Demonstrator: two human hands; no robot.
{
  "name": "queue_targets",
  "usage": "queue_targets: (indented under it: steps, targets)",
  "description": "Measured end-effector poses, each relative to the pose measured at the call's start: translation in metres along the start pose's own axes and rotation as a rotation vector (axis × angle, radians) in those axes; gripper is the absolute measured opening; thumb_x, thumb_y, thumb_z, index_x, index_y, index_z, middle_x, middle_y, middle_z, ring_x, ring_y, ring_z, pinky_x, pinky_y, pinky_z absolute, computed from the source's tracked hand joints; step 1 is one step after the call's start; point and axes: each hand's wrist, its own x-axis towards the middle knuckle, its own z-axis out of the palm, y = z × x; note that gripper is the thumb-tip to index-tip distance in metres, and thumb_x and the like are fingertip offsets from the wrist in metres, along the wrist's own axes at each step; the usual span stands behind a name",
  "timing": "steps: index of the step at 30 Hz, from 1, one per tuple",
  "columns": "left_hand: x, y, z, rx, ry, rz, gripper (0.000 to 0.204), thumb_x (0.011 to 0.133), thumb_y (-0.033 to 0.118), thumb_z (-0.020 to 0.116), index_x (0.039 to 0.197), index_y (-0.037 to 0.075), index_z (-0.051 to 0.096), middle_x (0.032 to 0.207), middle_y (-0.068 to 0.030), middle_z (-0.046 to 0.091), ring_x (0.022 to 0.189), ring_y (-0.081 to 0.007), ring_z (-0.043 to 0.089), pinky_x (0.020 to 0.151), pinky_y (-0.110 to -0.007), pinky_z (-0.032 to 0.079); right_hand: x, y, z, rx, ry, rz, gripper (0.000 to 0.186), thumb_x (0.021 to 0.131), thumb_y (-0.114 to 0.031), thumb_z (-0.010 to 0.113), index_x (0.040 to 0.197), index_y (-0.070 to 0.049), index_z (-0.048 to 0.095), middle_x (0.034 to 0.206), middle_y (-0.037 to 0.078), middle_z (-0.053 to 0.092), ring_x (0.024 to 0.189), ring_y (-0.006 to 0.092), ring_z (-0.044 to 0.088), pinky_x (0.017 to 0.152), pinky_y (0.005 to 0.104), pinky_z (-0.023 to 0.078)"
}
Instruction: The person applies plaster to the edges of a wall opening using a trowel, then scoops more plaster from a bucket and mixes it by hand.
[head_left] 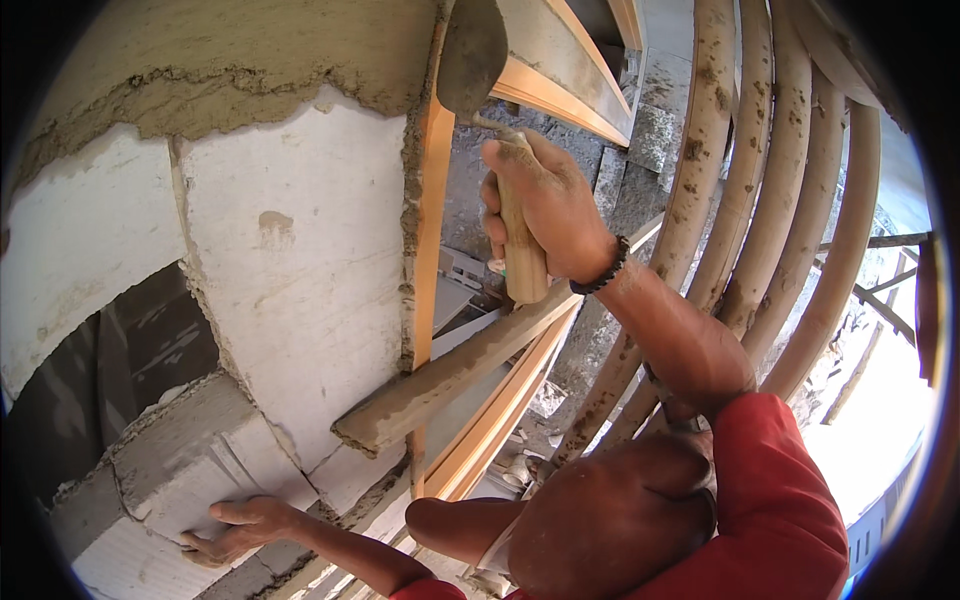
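Note:
A trowel with a mortar-coated, dull grey blade is in my right hand. My fingers wrap round its wooden handle, and the blade points up beside the edge of the wall. Wet mortar coats the upper part of the white block wall, ending in a ragged lower edge. At the lower left, my left hand rests on a pale block with its fingers apart, holding nothing. Below my right hand, a mortar-smeared wooden board slants across the wall's edge.
An orange-brown wooden frame runs along the wall's edge. Several mud-spotted poles curve down the right side. A dark opening breaks the wall at left. Debris lies below, and my bent legs are at the bottom.

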Motion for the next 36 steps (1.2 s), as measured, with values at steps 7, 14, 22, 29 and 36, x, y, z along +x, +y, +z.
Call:
queue_targets:
  steps: [7,14,22,29,36]
  targets:
    - [-0.001,0.002,-0.001,-0.018,0.004,-0.006,0.069,0.099,0.058,0.047,0.145,0.007,0.040,0.152,-0.0280,0.027,0.143,-0.0409,0.026,0.112,-0.060,0.026,0.014,-0.002,0.002,-0.044,-0.038,0.021,0.024,0.100,-0.027,0.056,0.095,-0.005,0.049,0.070,0.005,0.053,0.047,0.0145,0.054,0.040,0.0335,0.048]
    - [-0.002,0.005,0.004,-0.038,0.043,-0.033,0.075,0.097,0.067,0.041,0.141,0.006,0.046,0.148,-0.0286,0.034,0.140,-0.0424,0.027,0.109,-0.063,0.023,0.011,0.000,-0.003,-0.079,0.150,-0.030,0.025,0.100,-0.032,0.057,0.098,-0.007,0.051,0.073,0.004,0.053,0.051,0.0129,0.056,0.040,0.0304,0.048]
    - [0.001,0.002,0.004,0.006,0.052,0.004,0.076,0.097,0.067,0.040,0.142,0.006,0.045,0.148,-0.0289,0.034,0.139,-0.0420,0.028,0.109,-0.063,0.025,-0.003,0.004,-0.004,-0.067,0.043,-0.018,0.025,0.099,-0.032,0.058,0.096,-0.008,0.050,0.074,0.005,0.054,0.051,0.0133,0.056,0.040,0.0311,0.049]
    - [0.001,0.006,0.000,-0.010,0.038,-0.004,0.078,0.096,0.068,0.040,0.142,0.005,0.044,0.148,-0.0290,0.033,0.141,-0.0409,0.026,0.110,-0.061,0.025,0.008,0.011,-0.004,-0.046,-0.001,0.050,0.024,0.100,-0.033,0.058,0.098,-0.009,0.052,0.074,0.004,0.054,0.052,0.0128,0.056,0.040,0.0313,0.049]
    - [0.000,0.003,0.002,0.011,0.002,0.012,0.067,0.100,0.056,0.045,0.145,0.007,0.041,0.151,-0.0270,0.027,0.143,-0.0400,0.025,0.112,-0.059,0.026,0.005,0.022,-0.084,-0.570,0.271,-0.387,0.023,0.096,-0.027,0.061,0.108,-0.008,0.055,0.078,0.003,0.059,0.058,0.0137,0.060,0.054,0.0287,0.051]
